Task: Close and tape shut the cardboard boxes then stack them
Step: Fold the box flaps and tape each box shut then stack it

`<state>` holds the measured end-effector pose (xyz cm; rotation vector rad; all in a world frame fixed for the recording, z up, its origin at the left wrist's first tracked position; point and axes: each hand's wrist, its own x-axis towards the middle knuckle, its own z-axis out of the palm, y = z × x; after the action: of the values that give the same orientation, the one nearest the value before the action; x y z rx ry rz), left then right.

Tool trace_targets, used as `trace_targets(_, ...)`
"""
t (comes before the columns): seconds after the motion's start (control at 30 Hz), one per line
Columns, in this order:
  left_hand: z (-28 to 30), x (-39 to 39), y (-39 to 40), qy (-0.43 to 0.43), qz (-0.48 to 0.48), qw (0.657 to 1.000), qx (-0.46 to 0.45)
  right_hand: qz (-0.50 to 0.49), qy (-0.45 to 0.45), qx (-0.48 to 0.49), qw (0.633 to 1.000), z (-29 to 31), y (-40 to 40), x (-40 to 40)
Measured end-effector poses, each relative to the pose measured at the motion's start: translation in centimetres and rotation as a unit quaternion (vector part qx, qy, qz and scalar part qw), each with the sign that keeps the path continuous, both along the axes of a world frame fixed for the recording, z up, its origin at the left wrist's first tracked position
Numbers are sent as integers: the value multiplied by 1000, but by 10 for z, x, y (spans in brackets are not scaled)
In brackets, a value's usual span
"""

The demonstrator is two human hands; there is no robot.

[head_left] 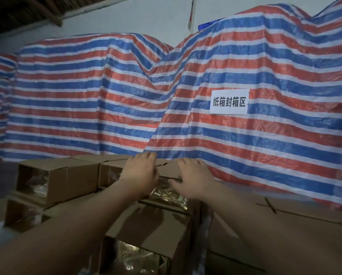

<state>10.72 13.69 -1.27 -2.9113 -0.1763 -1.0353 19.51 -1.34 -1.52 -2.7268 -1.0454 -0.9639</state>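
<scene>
Both my arms reach forward to a small brown cardboard box (pixel 169 168) lying on its side on top of a pile. My left hand (pixel 140 172) lies over the box's left part, fingers reaching past its far edge. My right hand (pixel 192 178) covers its right part, thumb at the open front end. Shiny clear-wrapped contents (pixel 170 193) show in that open end below my hands. Whether either hand grips the box is not clear. Another open-ended box (pixel 150 233) lies just below, nearer to me.
More open-ended boxes (pixel 57 179) lie to the left in two layers. Larger closed cartons (pixel 285 221) sit at the right. A red, white and blue striped tarpaulin (pixel 126 96) hangs close behind the pile, with a white paper sign (pixel 228 101) on it.
</scene>
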Motion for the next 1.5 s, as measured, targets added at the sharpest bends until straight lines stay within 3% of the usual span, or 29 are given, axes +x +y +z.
trace_targets(0.03, -7, 7, 18, 22, 49, 998, 42, -11, -1, -12, 1000, 0, 5, 9)
trace_targets(0.1, -17, 32, 45, 24, 58, 994, 90, -45, 15, -28, 999, -1, 10, 20)
trace_targets(0.23, -28, 65, 56, 44, 47, 992, 106, -74, 23, -61, 995, -10, 9, 31)
trace_targets(0.47, -26, 86, 45, 86, 56, 986, 134, -67, 44, -24, 997, -23, 8, 34)
trace_targets(0.57, -22, 86, 40, 67, 65, 987, 130, -69, 46, -34, 996, -16, 5, 30)
trace_targets(0.77, 11, 64, 35, -4, 15, 1000, 15, -54, 81, 28, 995, 23, -10, 8)
trace_targets(0.97, 56, 25, 20, 14, -63, 991, -121, -24, 136, 55, 989, 65, -41, -29)
trace_targets(1.13, 79, -9, -7, 49, -203, 934, -289, -28, 175, 28, 984, 103, -76, -63)
trace_targets(1.27, 91, -31, -33, 90, -241, 881, -397, -33, 247, 19, 968, 126, -112, -86)
trace_targets(1.5, 93, -47, -75, 200, -230, 848, -433, -37, 444, -8, 895, 139, -177, -109)
